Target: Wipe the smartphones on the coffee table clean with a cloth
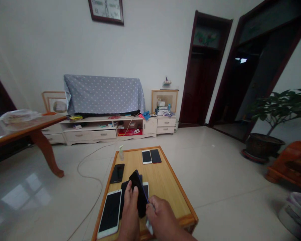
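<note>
The left hand clamps a black smartphone upright at 6 o'clock on the wooden desk; the right hand pinches a white cloth at its edge, beside a white smartphone.

- The left hand is showing bare skin across its back and along its thick, blunt fingers.
- The right hand is appearing bare as well, with a broad back and rounded knuckles.
- The right forearm is showing bare skin and tapering toward the wrist, with the lower edge of the view cutting it off.
- The left wrist is appearing bare and thick, though the view's lower edge is cropping it.
- The fingernails are looking too small and blurred to describe.
</note>
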### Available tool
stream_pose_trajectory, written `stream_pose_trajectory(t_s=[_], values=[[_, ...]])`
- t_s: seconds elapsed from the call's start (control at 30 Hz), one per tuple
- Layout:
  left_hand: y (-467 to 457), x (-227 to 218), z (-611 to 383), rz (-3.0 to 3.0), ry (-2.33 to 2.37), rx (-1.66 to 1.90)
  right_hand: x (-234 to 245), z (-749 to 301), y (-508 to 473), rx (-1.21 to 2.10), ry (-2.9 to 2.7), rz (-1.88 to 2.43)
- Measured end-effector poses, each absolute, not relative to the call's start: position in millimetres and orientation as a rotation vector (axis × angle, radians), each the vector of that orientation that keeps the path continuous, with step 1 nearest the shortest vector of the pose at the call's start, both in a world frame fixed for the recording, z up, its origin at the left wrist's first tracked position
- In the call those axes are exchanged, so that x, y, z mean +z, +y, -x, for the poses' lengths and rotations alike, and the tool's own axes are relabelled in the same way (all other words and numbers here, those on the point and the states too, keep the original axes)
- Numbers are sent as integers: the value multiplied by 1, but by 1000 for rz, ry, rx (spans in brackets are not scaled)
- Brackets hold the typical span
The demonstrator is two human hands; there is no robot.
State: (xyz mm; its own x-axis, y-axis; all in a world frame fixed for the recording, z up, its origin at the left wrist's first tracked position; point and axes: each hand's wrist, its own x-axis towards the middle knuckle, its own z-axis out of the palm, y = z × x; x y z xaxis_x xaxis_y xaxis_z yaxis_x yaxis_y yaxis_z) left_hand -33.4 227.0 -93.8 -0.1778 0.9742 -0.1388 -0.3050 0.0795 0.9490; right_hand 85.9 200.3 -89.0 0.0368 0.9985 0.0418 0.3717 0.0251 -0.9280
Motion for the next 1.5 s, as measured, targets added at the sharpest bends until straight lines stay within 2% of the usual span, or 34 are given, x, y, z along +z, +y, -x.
stream_pose_trajectory(t_s=[0.1,0.2,0.37,0.6,0.8,1.0,1.1,1.23,1.37,1.5], values=[[227,-86,29,-623,1079,1374,-80,-77,186,712,-1751,1582],[230,-83,28,-479,1006,1359,-73,-75,183,641,-1880,1633],[231,-78,29,-391,977,1313,-72,-80,186,716,-1868,1536],[230,-77,37,-257,684,1030,-81,-80,195,848,-1779,1226],[237,-95,36,-147,487,1014,-84,-82,205,384,-1792,1162],[237,-94,42,-160,469,909,-106,-71,198,270,-2041,883],[235,-85,37,-141,474,1038,-102,-71,196,276,-2036,894],[231,-84,30,-110,433,975,-84,-88,207,260,-1865,1066],[229,-87,30,-101,542,1103,-69,-113,224,230,-1683,1197],[229,-88,33,-173,486,1041,-68,-116,216,234,-1770,1168]])
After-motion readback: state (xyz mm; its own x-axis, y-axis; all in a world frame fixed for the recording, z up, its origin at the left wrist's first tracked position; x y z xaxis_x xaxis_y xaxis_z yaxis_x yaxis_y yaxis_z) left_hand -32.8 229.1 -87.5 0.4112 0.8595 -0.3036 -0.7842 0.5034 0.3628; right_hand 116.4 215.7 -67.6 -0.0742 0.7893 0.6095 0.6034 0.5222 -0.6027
